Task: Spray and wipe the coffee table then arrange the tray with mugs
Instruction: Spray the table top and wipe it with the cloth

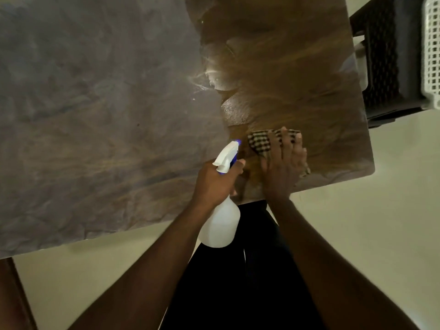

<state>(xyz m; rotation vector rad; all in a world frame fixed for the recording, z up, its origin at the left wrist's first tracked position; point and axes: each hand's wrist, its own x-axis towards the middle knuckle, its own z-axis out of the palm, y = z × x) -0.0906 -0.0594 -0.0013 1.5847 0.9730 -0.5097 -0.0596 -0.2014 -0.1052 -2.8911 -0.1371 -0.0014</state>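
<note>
- Nearest the camera, the left hand (pixel 215 181) gripped the neck of a white spray bottle (pixel 220 225), fingers curled round it below the trigger head, nozzle aimed at the surface (pixel 95 115).
- Just beside it, the right hand (pixel 281 170) lay flat with straight fingers (pixel 283 141) pressing a checked cloth (pixel 260 144) onto the surface near its front right corner.
- The cloth sat directly under the fingers, its folded edge showing past the fingertips and to their left.
- The right part of the surface looked wet and streaked brown; the larger left part looked dull and grey, so the wiping seemed only partly done.
- No tray or mugs were in view, so arranging them appeared still to come.
- A dark stool (pixel 385 55) and a white basket (pixel 432 44) stood beyond the right edge.
</note>
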